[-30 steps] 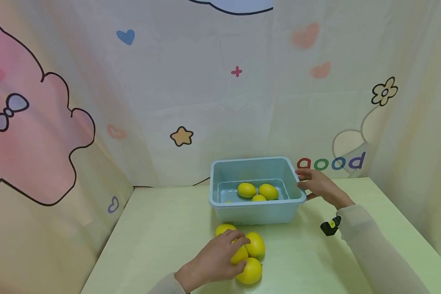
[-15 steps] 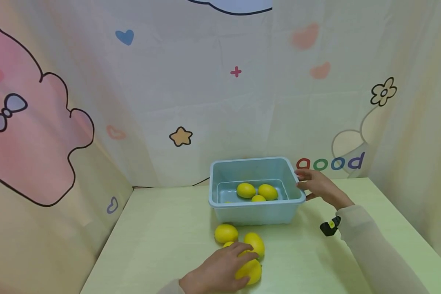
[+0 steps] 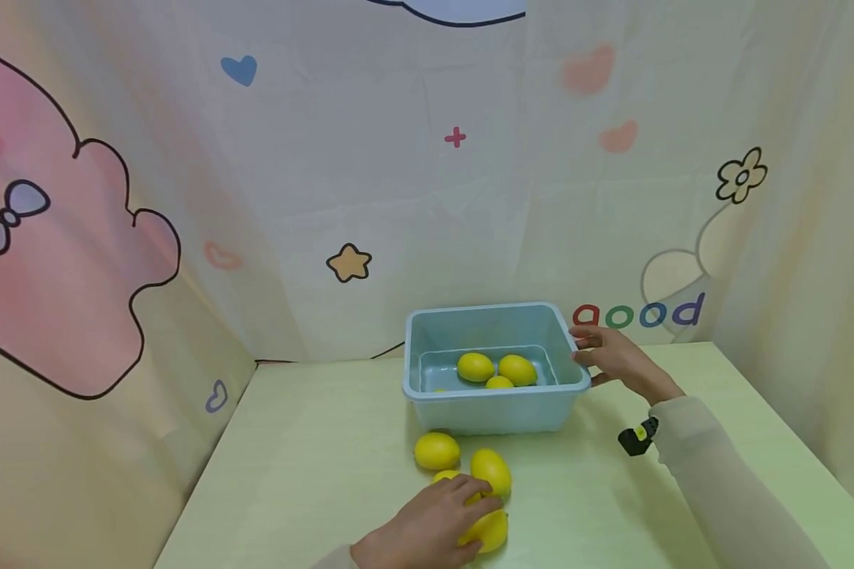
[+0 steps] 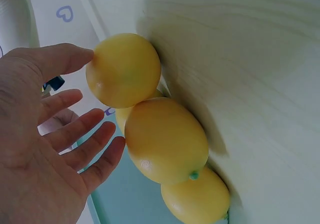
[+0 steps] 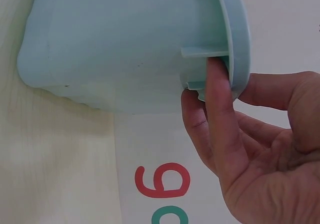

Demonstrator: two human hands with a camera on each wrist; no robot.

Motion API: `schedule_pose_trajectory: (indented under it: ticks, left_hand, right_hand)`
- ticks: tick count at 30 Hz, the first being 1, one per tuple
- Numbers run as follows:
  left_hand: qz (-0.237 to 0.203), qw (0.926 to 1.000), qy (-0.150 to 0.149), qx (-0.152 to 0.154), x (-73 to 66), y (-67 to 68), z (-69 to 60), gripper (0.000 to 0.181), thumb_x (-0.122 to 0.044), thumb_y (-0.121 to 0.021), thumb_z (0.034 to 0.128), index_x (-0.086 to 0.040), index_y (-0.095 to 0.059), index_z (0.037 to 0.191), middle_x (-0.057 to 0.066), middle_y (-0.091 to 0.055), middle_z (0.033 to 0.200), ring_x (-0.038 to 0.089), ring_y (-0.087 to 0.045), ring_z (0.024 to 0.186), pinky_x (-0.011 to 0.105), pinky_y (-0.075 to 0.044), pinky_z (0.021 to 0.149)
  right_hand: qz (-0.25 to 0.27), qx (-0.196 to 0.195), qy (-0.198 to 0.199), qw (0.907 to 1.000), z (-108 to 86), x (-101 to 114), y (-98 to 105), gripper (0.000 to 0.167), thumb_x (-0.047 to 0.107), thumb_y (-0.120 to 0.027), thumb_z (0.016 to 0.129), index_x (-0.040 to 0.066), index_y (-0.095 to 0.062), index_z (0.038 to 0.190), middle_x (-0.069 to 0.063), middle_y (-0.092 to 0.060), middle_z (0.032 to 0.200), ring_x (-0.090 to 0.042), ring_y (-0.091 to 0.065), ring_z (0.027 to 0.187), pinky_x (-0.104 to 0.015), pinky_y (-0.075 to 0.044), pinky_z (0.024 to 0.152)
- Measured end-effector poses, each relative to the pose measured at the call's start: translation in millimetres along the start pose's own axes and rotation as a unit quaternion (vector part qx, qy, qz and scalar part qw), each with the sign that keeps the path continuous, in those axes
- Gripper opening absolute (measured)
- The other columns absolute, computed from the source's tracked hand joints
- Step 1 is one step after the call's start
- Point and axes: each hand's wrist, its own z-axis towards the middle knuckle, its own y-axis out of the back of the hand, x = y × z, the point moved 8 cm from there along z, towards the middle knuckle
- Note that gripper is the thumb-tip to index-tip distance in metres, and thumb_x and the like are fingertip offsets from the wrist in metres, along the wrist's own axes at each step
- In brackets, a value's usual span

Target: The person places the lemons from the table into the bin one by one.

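Note:
Several yellow lemons (image 3: 437, 451) lie close together on the table in front of a light blue plastic bin (image 3: 494, 407). My left hand (image 3: 423, 528) is over the nearest ones, partly covering them. In the left wrist view its thumb tip touches one lemon (image 4: 123, 70), while the spread fingers of the left hand (image 4: 60, 119) reach toward a second lemon (image 4: 166, 140), not wrapped around it. At the bin's right side, my right hand (image 3: 622, 363) grips the rim. The right wrist view shows the right hand (image 5: 250, 129) with fingers under the rim (image 5: 240, 39) and thumb against its outside.
Inside the bin are several more lemons (image 3: 475, 367). A patterned curtain (image 3: 370, 174) hangs behind the pale table (image 3: 292, 442) and along both sides. A small black device (image 3: 637, 437) is at the right wrist.
My left hand has shifted toward the near lemons, slightly right and down, uncovering the lemon closest to the bin. The right hand has stayed on the rim.

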Motion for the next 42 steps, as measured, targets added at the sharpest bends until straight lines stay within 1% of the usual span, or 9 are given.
schedule_pose_trajectory:
  ticks: [4, 8, 13, 19, 22, 28, 34, 37, 42]
  left_hand:
    - [-0.011, 0.9999, -0.007, 0.001, -2.5, 0.0, 0.1, 0.048, -0.033, -0.066, 0.0934, -0.028, -0.051, 0.139, -0.005, -0.052, 0.139, 0.011, -0.054, 0.120, 0.026, -0.050, 0.100]
    - [-0.019, 0.9996, -0.010, 0.016, -4.4, -3.5, 0.6, 0.045, -0.031, -0.069, 0.0917, -0.029, -0.055, 0.135, -0.006, -0.054, 0.136, 0.009, -0.055, 0.117, 0.022, -0.052, 0.094]
    - [-0.031, 0.9985, 0.005, 0.045, -2.9, -10.9, 2.8, 0.045, -0.032, -0.070, 0.0904, -0.032, -0.056, 0.133, -0.008, -0.054, 0.135, 0.008, -0.054, 0.112, 0.020, -0.052, 0.089]
    - [-0.079, 0.9930, 0.020, 0.086, -3.5, -23.2, 4.9, 0.044, -0.036, -0.069, 0.0907, -0.035, -0.055, 0.132, -0.012, -0.054, 0.130, 0.000, -0.053, 0.094, 0.015, -0.051, 0.078]
    - [-0.091, 0.9905, 0.019, 0.101, -4.2, -28.1, 4.2, 0.046, -0.041, -0.070, 0.0892, -0.034, -0.055, 0.132, -0.014, -0.054, 0.127, -0.003, -0.051, 0.094, 0.015, -0.051, 0.080]
    - [-0.086, 0.9902, 0.000, 0.110, -5.5, -35.8, 2.5, 0.052, -0.053, -0.068, 0.0865, -0.034, -0.053, 0.133, -0.015, -0.054, 0.124, -0.003, -0.051, 0.099, 0.015, -0.050, 0.084]
    - [-0.093, 0.9872, -0.011, 0.129, -7.1, -42.7, 3.6, 0.045, -0.050, -0.064, 0.0906, -0.035, -0.054, 0.132, -0.014, -0.056, 0.122, -0.002, -0.049, 0.092, 0.014, -0.049, 0.080]
    - [-0.073, 0.9890, -0.025, 0.126, -8.5, -43.4, 3.8, 0.044, -0.049, -0.063, 0.0919, -0.034, -0.055, 0.132, -0.013, -0.057, 0.120, -0.001, -0.049, 0.090, 0.013, -0.048, 0.078]
    - [-0.069, 0.9898, -0.028, 0.121, -9.0, -41.5, 1.9, 0.042, -0.049, -0.063, 0.0921, -0.034, -0.056, 0.131, -0.013, -0.057, 0.117, -0.002, -0.048, 0.088, 0.012, -0.047, 0.076]
  right_hand:
    - [0.001, 0.000, 0.003, 1.0000, 0.8, 1, 1, 0.067, 0.017, -0.058, 0.097, 0.000, -0.024, 0.153, -0.032, -0.034, 0.150, -0.049, -0.049, 0.128, -0.044, -0.062, 0.080]
    - [0.005, 0.002, 0.009, 0.9999, 1.2, 3, 2, 0.067, 0.017, -0.057, 0.097, -0.001, -0.024, 0.153, -0.032, -0.035, 0.150, -0.048, -0.049, 0.127, -0.045, -0.062, 0.080]
    - [0.010, 0.004, 0.011, 0.9999, -0.2, 2, 0, 0.067, 0.016, -0.057, 0.098, -0.001, -0.024, 0.153, -0.032, -0.035, 0.150, -0.047, -0.048, 0.128, -0.045, -0.061, 0.081]
    - [0.008, 0.002, 0.015, 0.9999, -0.8, 2, 0, 0.067, 0.017, -0.057, 0.098, -0.001, -0.023, 0.153, -0.031, -0.035, 0.150, -0.047, -0.048, 0.128, -0.044, -0.062, 0.081]
    - [0.007, 0.001, 0.015, 0.9999, -0.8, 3, 0, 0.067, 0.017, -0.057, 0.098, -0.001, -0.023, 0.153, -0.032, -0.035, 0.150, -0.047, -0.049, 0.128, -0.044, -0.062, 0.081]
    - [0.005, 0.002, 0.014, 0.9999, -1.1, 2, 0, 0.067, 0.016, -0.057, 0.098, -0.003, -0.023, 0.153, -0.033, -0.035, 0.149, -0.047, -0.050, 0.126, -0.044, -0.062, 0.080]
    - [0.009, 0.002, 0.007, 0.9999, -1.1, 1, -2, 0.067, 0.015, -0.057, 0.098, -0.003, -0.023, 0.153, -0.032, -0.035, 0.150, -0.046, -0.050, 0.127, -0.043, -0.062, 0.081]
    - [0.009, 0.002, 0.007, 0.9999, -1.4, 2, -2, 0.067, 0.015, -0.057, 0.098, -0.003, -0.023, 0.153, -0.032, -0.034, 0.150, -0.046, -0.050, 0.127, -0.043, -0.062, 0.081]
    - [0.006, 0.001, 0.009, 0.9999, -0.3, 2, -2, 0.067, 0.015, -0.056, 0.098, -0.002, -0.023, 0.154, -0.031, -0.034, 0.151, -0.046, -0.050, 0.127, -0.043, -0.062, 0.081]
